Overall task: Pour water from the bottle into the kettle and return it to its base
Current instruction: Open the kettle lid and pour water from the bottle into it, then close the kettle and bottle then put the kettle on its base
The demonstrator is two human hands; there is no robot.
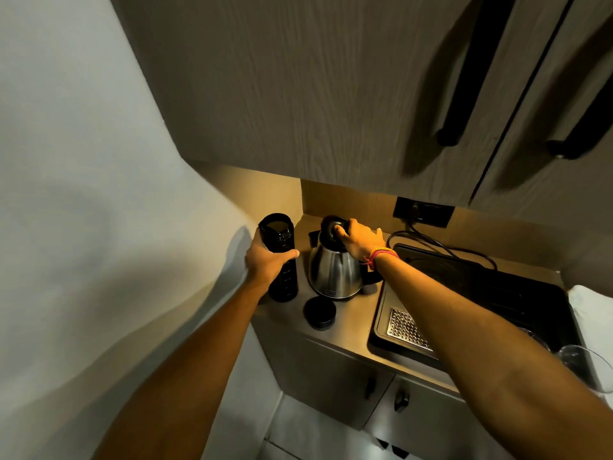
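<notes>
A tall black bottle [280,240] stands upright at the counter's left end with its mouth uncovered. My left hand [267,262] is wrapped around its middle. Its round black cap [319,313] lies on the counter in front. A steel kettle [335,272] with a black lid [331,230] stands just right of the bottle, on the counter. My right hand [360,240] rests on top of the kettle, fingers gripping the lid. A dark object [313,236] behind the kettle may be its base; it is mostly hidden.
A black sink [497,293] with a perforated metal insert [406,328] lies to the right. A power cord [444,249] runs from a wall socket [423,212] across the sink's rim. A glass [583,363] stands at far right. Wall cabinets [331,94] hang close overhead.
</notes>
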